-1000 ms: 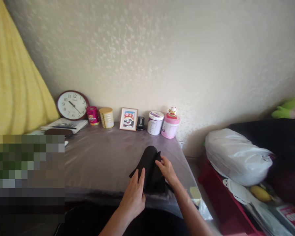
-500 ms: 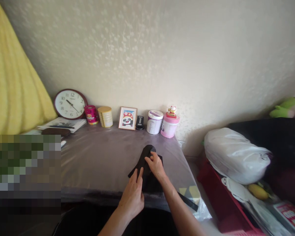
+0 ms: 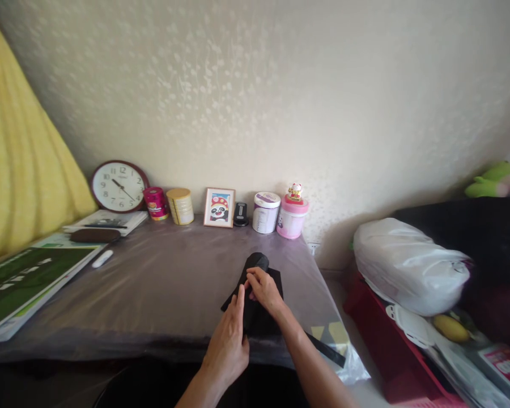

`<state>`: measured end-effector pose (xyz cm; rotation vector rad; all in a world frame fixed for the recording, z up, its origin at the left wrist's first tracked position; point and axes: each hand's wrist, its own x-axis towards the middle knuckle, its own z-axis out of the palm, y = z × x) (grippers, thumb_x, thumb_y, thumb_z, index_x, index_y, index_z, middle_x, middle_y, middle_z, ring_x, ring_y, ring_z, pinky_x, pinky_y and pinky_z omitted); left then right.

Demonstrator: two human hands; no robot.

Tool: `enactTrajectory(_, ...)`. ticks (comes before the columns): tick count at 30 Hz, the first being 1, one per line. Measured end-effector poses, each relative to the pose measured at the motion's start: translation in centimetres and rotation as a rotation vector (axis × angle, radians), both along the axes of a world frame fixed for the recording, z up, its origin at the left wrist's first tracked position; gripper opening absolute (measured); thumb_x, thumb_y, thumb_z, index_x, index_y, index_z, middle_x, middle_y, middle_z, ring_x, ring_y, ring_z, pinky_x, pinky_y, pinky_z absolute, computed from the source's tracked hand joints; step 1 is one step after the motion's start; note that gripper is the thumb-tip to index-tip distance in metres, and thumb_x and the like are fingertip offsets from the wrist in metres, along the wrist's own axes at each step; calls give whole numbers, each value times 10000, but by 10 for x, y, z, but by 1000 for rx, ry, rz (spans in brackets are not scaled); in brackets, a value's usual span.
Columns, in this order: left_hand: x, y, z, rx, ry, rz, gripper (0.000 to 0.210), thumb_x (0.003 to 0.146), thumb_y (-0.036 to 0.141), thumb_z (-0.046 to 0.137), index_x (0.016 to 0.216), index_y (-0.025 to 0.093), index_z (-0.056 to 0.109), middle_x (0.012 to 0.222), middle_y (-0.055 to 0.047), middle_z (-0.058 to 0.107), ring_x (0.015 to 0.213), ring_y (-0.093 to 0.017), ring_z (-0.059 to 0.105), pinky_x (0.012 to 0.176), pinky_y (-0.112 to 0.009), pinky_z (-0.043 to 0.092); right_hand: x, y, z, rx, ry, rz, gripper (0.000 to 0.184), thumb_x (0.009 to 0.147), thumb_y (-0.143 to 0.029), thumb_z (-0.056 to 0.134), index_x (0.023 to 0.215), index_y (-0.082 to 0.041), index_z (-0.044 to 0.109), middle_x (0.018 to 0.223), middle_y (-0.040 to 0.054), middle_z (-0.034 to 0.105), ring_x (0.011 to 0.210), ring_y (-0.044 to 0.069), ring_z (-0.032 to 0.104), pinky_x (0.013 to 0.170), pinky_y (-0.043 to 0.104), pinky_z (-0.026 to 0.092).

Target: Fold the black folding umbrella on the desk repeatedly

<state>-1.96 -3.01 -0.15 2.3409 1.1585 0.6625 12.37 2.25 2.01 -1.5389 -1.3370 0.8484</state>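
Black cloth [image 3: 255, 261], which looks like a folded umbrella, lies on the table in front of me. Its far end is rounded and loose flaps spread at its sides. My left hand [image 3: 229, 334] rests along its near left side, fingers straight and close together, not gripping. From the right, my right hand [image 3: 263, 289] reaches over the middle with thumb and fingers pinched on the fabric. The right fingertips are close to the left ones. The near part of the cloth is partly hidden by my hands and forearms.
Along the wall stand a clock [image 3: 119, 186], a pink can [image 3: 155, 203], a yellow can [image 3: 181, 206], a panda picture [image 3: 219, 208] and two tubs [image 3: 266, 214]. A green booklet [image 3: 34, 280] lies left. A black strip [image 3: 328, 350] is at the right edge, a red bin [image 3: 378, 334] beyond.
My right hand has moved slightly left and down toward my left hand. The left fingers, spread before, are now together. The view has shifted a little.
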Motion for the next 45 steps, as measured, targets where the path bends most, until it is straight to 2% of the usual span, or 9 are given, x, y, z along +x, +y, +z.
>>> enactTrajectory(5, -1, -3, 6, -38, 148, 20, 912, 695, -3, 422, 1406, 238, -97, 1474, -149, 216, 1337, -250, 275, 1022, -390, 360, -2, 2, -5, 76, -71, -2, 188, 848, -271, 441, 948, -207, 587, 661, -31, 669, 437, 72, 548, 466, 175, 436)
enactTrajectory(10, -2, -3, 6, -52, 307, 69, 765, 757, 83, 424, 1416, 118, 37, 1357, -191, 395, 1250, -263, 414, 993, -370, 379, -5, -8, -2, 131, -121, 20, 214, 880, -261, 404, 1012, -217, 567, 715, -37, 676, 470, 77, 548, 535, 200, 464)
enactTrajectory(13, -1, -1, 0, -45, 327, 72, 704, 768, 74, 372, 1405, 64, 72, 1382, -189, 373, 1270, -250, 388, 1014, -350, 358, -5, -21, 0, 306, -277, 13, 222, 894, -264, 415, 988, -227, 612, 829, 2, 688, 730, 124, 618, 725, 252, 486)
enactTrajectory(16, 0, 1, -8, -13, 335, 80, 686, 761, 74, 356, 1397, 68, 100, 1429, -164, 318, 1312, -243, 324, 1050, -371, 321, -3, -29, -2, 469, -452, 74, 230, 896, -260, 440, 958, -228, 658, 1000, 39, 681, 1030, 173, 561, 932, 331, 412)
enactTrajectory(20, 2, 2, -12, -1, 356, 100, 669, 753, 70, 353, 1385, 41, 134, 1432, -182, 310, 1315, -247, 319, 1059, -382, 312, 4, -19, -11, 466, -606, 141, 254, 908, -252, 426, 1019, -244, 655, 1133, 40, 645, 1216, 200, 441, 1066, 455, 237)
enactTrajectory(29, 1, 3, -5, -16, 377, 125, 698, 732, 75, 374, 1389, 28, 142, 1349, -195, 424, 1230, -253, 430, 1018, -373, 351, 30, 47, -27, 387, -656, 81, 299, 928, -253, 373, 959, -259, 670, 1088, 25, 664, 1204, 185, 454, 1056, 465, 196)
enactTrajectory(34, 0, 5, -8, -20, 332, 129, 709, 715, 82, 390, 1386, 37, 165, 1333, -181, 440, 1206, -246, 448, 1007, -363, 355, 45, 68, -28, 355, -648, -35, 290, 919, -248, 379, 980, -237, 661, 1114, 43, 651, 1176, 182, 481, 1013, 395, 300)
enactTrajectory(39, 1, 5, -17, 35, 320, 142, 699, 724, 85, 387, 1385, 33, 164, 1337, -184, 432, 1213, -255, 435, 1008, -374, 344, 51, 46, -20, 399, -644, -260, 298, 909, -245, 371, 1029, -157, 630, 1113, 125, 630, 1085, 216, 537, 959, 404, 378)
enactTrajectory(45, 2, 2, -9, 31, 339, 167, 714, 715, 82, 401, 1391, 64, 173, 1297, -166, 464, 1165, -258, 464, 993, -375, 338, 23, -1, -20, 538, -580, -101, 270, 906, -239, 396, 1038, -207, 629, 1142, 94, 619, 1121, 204, 521, 978, 416, 391)
